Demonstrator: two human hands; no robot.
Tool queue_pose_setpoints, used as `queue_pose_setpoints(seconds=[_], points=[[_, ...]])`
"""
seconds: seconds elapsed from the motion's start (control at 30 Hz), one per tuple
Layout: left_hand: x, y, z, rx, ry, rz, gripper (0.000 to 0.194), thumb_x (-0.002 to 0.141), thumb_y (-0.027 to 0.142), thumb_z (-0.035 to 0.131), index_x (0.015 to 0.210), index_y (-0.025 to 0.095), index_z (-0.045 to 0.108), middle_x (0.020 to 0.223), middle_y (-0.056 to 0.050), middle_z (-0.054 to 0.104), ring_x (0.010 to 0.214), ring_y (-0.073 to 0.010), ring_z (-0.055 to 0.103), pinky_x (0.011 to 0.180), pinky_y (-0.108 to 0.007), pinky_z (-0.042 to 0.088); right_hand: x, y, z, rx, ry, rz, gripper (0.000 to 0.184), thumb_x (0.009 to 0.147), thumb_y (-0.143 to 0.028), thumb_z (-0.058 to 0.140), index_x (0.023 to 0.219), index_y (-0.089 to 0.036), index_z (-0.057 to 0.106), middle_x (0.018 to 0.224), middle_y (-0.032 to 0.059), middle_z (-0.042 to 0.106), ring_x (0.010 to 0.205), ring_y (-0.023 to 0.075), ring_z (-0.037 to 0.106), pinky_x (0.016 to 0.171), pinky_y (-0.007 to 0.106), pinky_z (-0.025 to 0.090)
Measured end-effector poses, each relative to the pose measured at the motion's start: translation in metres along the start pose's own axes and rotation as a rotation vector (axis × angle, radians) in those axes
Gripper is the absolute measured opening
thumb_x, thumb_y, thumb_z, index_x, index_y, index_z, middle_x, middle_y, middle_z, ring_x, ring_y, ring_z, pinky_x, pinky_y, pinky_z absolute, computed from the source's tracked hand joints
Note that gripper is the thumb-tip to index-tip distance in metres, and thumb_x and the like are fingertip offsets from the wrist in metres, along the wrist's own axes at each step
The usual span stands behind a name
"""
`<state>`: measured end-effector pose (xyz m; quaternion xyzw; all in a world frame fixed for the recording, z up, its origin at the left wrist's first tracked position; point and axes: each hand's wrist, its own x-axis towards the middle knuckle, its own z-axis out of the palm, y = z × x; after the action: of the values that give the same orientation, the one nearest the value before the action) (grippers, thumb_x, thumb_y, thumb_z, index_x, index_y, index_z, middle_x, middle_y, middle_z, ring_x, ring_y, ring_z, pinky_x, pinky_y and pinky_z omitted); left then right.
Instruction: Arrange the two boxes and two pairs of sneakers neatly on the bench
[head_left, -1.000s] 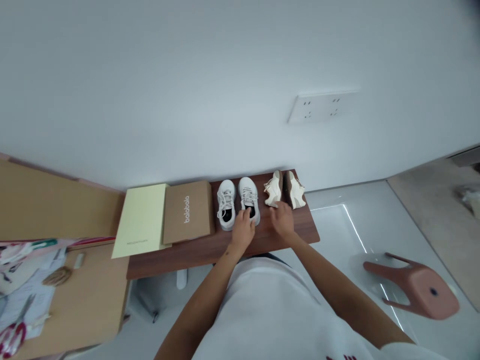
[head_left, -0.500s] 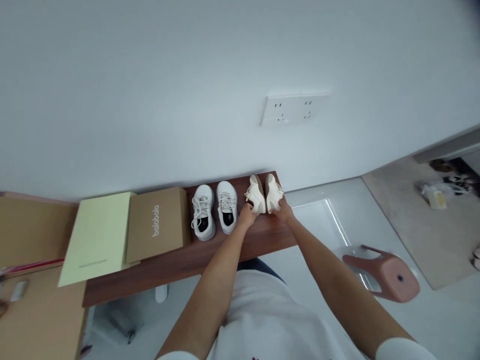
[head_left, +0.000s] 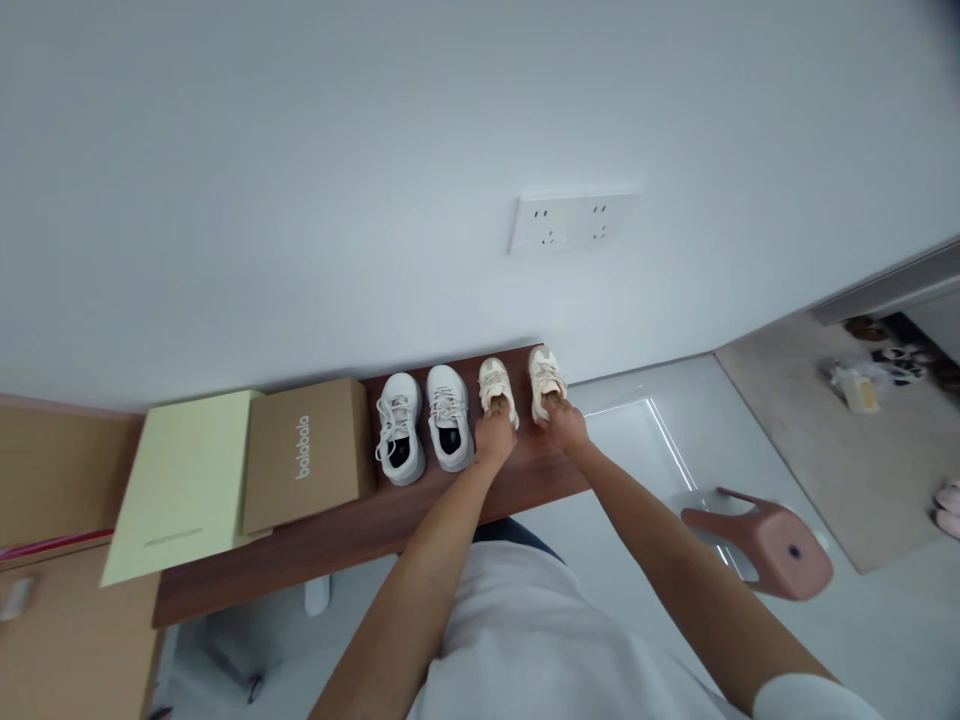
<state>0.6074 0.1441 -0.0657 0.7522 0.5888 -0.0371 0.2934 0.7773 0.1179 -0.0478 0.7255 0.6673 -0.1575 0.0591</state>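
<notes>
Two small cream shoes stand upright, a little apart, at the right end of a dark wooden shelf [head_left: 390, 525]. My left hand [head_left: 493, 438] is closed on the heel of the left cream shoe [head_left: 495, 385]. My right hand [head_left: 565, 423] is closed on the heel of the right cream shoe [head_left: 544, 377]. Just left of them stands a pair of white laced sneakers [head_left: 424, 425], side by side, toes to the wall.
A brown "balabala" box [head_left: 307, 455] and a pale green box [head_left: 180, 485] lie further left on the shelf. A pink stool [head_left: 765, 540] lies tipped on the white floor at the right. A wall socket plate [head_left: 571, 222] is above the shoes.
The cream shoes, earlier lying on their sides with soles showing, now stand upright and apart. My left hand left the white sneaker and took a cream shoe; my right took the other.
</notes>
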Motion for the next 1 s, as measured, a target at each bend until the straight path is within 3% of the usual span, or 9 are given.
queue_pose_setpoints(seconds=[0.17,0.5,0.67,0.83,1.0], points=[[-0.008,0.011,0.005,0.079,-0.007,0.045,0.063,0.096,0.013,0.048,0.157,0.010,0.031,0.147,-0.026,0.054,0.143,-0.0314,0.047,0.107,-0.042,0.048,0.002,-0.005,0.007,0.001,-0.026,-0.047,0.033,0.099,-0.026,0.061,0.131,-0.018,0.062,0.127,0.0169,0.069,0.124,0.0268,0.060,0.098,0.032,0.048],[0.002,0.015,0.018,0.088,0.007,0.046,0.055,0.101,0.007,0.031,0.155,0.015,0.041,0.147,-0.022,0.056,0.141,-0.0290,0.050,0.108,-0.042,0.048,0.012,-0.008,0.030,0.019,-0.060,-0.029,0.044,0.099,-0.024,0.059,0.142,-0.016,0.054,0.144,0.0173,0.061,0.132,0.0266,0.055,0.100,0.033,0.050],[0.006,0.015,0.020,0.091,-0.068,0.035,0.052,0.102,0.010,0.034,0.153,0.014,0.043,0.135,-0.021,0.064,0.137,-0.0286,0.054,0.108,-0.043,0.049,0.016,-0.002,0.035,0.018,-0.076,-0.007,0.038,0.098,-0.024,0.061,0.136,-0.018,0.060,0.139,0.0167,0.063,0.128,0.0269,0.059,0.100,0.033,0.050],[0.014,0.022,0.018,0.080,-0.072,0.031,0.052,0.101,0.009,0.036,0.152,0.014,0.044,0.141,-0.024,0.059,0.136,-0.0303,0.055,0.106,-0.044,0.051,0.020,0.001,0.034,-0.001,-0.072,-0.001,0.033,0.098,-0.022,0.060,0.131,-0.020,0.064,0.133,0.0150,0.067,0.126,0.0261,0.060,0.097,0.032,0.051],[0.018,0.024,0.017,0.097,-0.070,-0.010,0.046,0.101,0.008,0.034,0.142,0.011,0.054,0.139,-0.026,0.058,0.128,-0.0296,0.062,0.103,-0.042,0.053,0.028,-0.001,0.036,0.012,-0.073,-0.021,0.043,0.097,-0.021,0.062,0.140,-0.017,0.056,0.137,0.0160,0.065,0.128,0.0253,0.057,0.098,0.030,0.048]])
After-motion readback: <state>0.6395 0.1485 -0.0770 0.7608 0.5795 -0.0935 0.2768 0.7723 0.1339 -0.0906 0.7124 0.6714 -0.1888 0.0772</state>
